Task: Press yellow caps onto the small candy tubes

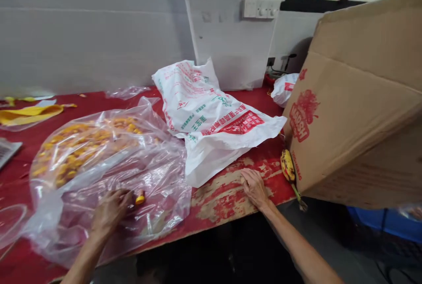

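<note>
My left hand lies on a clear plastic bag, its fingers bent and close together. Just past its fingertips is a small yellow piece with a brownish end. What the fingers hold, if anything, is hidden. Many small yellow-orange pieces fill the far left part of the bag. My right hand rests near the table's front edge with its fingers curled in, and nothing shows in it. Beyond it spreads a white woven sack with red and green print.
A large cardboard box leans over the table's right end, a spotted banana beside it. Yellow cloth-like material lies at the left on the worn red table. A white bag sits at the back right, near wall switches.
</note>
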Demonstrator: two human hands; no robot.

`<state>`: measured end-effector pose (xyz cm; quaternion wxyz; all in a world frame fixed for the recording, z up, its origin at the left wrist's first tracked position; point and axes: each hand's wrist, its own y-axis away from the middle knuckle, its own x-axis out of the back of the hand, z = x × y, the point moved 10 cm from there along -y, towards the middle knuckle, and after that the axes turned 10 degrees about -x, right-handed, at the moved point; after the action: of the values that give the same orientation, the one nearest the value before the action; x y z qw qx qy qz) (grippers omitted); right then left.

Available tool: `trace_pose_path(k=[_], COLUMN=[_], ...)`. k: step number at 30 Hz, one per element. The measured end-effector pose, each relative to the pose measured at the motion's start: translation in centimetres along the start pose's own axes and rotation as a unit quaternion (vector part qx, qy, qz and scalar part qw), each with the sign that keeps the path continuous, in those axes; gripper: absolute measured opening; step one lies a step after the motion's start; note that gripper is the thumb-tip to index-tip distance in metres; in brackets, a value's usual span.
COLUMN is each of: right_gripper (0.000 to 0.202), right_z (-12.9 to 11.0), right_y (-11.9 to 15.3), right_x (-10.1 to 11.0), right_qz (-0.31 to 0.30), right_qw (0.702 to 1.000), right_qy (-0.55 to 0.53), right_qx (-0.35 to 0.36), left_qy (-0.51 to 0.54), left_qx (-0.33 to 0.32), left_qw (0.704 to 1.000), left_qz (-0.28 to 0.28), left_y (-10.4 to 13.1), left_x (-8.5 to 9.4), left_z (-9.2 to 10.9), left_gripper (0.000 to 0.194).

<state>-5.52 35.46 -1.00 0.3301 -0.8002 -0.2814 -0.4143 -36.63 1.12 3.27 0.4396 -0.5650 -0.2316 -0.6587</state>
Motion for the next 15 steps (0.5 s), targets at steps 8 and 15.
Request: trace_pose_path(k=[8,15], right_gripper=[0.038,0.031], right_z=[-6.4,-7.7], right_y=[-6.3,-15.2], right_x=[-3.4,-9.4], right_qz=[-0.084,-0.162], right_qw=[0.993,0.981], right_qy=[0.041,0.11], right_qx=[0.069,-0.017], left_qy=[-0.002,-0.011], left_qx=[-0.034,-0.04], left_qw=[0.999,0.999], left_qz=[0.022,0.026], left_y=[1.2,3.2], left_x=[-1.3,-1.7], left_z=[1.6,5.1], left_gripper=[0.029,0.021])
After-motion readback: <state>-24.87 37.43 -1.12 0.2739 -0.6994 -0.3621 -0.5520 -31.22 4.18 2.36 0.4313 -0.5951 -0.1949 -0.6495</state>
